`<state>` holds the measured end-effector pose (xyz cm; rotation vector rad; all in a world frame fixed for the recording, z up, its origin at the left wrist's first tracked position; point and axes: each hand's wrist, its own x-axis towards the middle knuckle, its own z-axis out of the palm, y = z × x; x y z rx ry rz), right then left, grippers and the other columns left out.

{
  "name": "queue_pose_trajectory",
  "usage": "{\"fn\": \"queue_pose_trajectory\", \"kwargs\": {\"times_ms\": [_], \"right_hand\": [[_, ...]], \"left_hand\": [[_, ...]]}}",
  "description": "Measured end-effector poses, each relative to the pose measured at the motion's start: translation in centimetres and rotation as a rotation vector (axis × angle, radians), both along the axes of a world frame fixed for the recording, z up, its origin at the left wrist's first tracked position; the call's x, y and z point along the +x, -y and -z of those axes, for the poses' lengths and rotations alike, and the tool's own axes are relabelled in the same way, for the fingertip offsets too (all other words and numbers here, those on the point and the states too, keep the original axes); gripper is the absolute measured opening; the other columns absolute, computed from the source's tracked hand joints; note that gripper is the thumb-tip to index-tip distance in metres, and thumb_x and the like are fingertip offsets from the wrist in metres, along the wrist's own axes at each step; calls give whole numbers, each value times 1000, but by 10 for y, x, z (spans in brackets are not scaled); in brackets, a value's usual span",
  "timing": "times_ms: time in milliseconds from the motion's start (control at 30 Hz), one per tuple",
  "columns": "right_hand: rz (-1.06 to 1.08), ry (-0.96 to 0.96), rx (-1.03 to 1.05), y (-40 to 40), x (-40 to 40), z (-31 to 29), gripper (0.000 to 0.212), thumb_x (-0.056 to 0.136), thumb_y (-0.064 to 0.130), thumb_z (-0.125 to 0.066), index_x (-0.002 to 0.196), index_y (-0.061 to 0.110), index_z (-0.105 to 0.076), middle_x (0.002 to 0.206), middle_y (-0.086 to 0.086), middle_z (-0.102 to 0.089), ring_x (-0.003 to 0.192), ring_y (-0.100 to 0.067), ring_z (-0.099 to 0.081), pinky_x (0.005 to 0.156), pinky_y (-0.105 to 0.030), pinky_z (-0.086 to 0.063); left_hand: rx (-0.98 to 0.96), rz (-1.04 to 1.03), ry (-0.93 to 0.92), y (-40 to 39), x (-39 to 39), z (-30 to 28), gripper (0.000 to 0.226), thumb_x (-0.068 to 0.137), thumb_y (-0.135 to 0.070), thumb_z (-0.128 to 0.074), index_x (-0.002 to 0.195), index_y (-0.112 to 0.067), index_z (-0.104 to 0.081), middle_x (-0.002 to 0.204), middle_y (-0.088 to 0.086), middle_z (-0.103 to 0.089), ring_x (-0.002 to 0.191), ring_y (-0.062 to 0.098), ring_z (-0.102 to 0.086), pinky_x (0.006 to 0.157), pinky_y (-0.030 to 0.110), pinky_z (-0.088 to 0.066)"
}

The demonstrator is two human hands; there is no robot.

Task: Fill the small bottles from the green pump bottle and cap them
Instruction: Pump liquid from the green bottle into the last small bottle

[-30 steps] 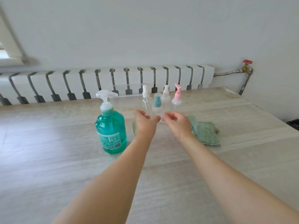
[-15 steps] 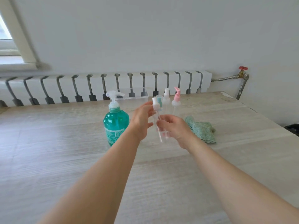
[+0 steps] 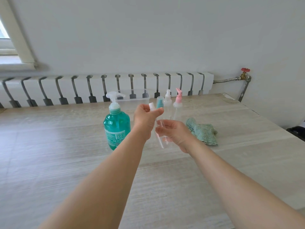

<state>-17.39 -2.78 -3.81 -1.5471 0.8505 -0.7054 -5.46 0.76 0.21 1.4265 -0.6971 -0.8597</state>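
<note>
The clear small bottle (image 3: 162, 138) is held up over the middle of the table (image 3: 66, 162), gripped low down by the right hand (image 3: 173, 134), whose fingers curl round its body. Its white spray cap (image 3: 151, 106) is pinched between thumb and fingertips of the left hand (image 3: 145, 119), just above and to the left, with the thin dip tube (image 3: 159, 129) slanting down from the cap towards the bottle; whether the tube's end is clear of the neck I cannot tell. The bottle looks empty.

Just left of the hands stands the green pump bottle (image 3: 116, 128), upright, pump on, well filled. Beyond the hands, three more small bottles stand close together: one with a teal cap (image 3: 159, 103), one with a white sprayer (image 3: 168, 100), one with a pink pump (image 3: 177, 104). All three have their tops on, and I see no green in them, though they are small and partly hidden. A clear plastic box (image 3: 138, 99) sits behind them at the far edge, and a green cloth (image 3: 202, 131) lies to the right.

By my reckoning the job is barely begun: the first bottle is being opened, nothing is filled yet. Left to do: pump soap into this one, screw the cap back, then the same for the other three
</note>
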Motion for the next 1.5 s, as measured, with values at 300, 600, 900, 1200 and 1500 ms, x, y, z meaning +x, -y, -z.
{"fn": "queue_pose_trajectory", "kwargs": {"times_ms": [300, 600, 900, 1200, 1500], "right_hand": [[47, 6, -4, -1, 0, -4, 49, 80, 21, -74, 126, 11, -58, 97, 10, -70, 77, -4, -69, 81, -30, -51], [60, 34, 15, -4, 1, -8, 50, 78, 28, -76, 124, 15, -59, 108, 6, -61, 83, -4, -69, 93, -37, -50], [67, 2, -1, -6, 2, -9, 49, 78, 26, -76, 124, 16, -59, 120, -1, -61, 100, -12, -66, 94, -37, -48], [141, -73, -75, -4, 2, -12, 46, 75, 21, -78, 118, 17, -62, 101, 5, -64, 92, -10, -63, 74, -21, -45], [338, -453, -201, 7, -19, -2, 46, 70, 10, -70, 108, 25, -51, 100, 9, -51, 100, -16, -54, 91, -38, -44]], "left_hand": [[-22, 60, 1, -2, -3, -13, 10, 87, -14, -60, 94, -21, -63, 98, -1, -66, 96, 16, -60, 85, 36, -45], [-3, 131, -25, -2, -6, -16, 22, 91, -13, -41, 86, -20, -61, 102, 0, -65, 101, 16, -56, 88, 40, -43], [-49, 31, -55, -2, -5, -13, 19, 83, -28, -65, 99, -17, -58, 95, 2, -63, 91, 16, -58, 82, 37, -48], [-58, -69, -96, 3, -2, -11, 16, 92, -24, -53, 101, -15, -63, 97, 0, -68, 95, 16, -60, 89, 36, -48], [-83, -241, -222, 17, 7, -12, 34, 85, -31, -63, 113, -14, -52, 90, -1, -61, 77, 9, -55, 87, 31, -49]]}}
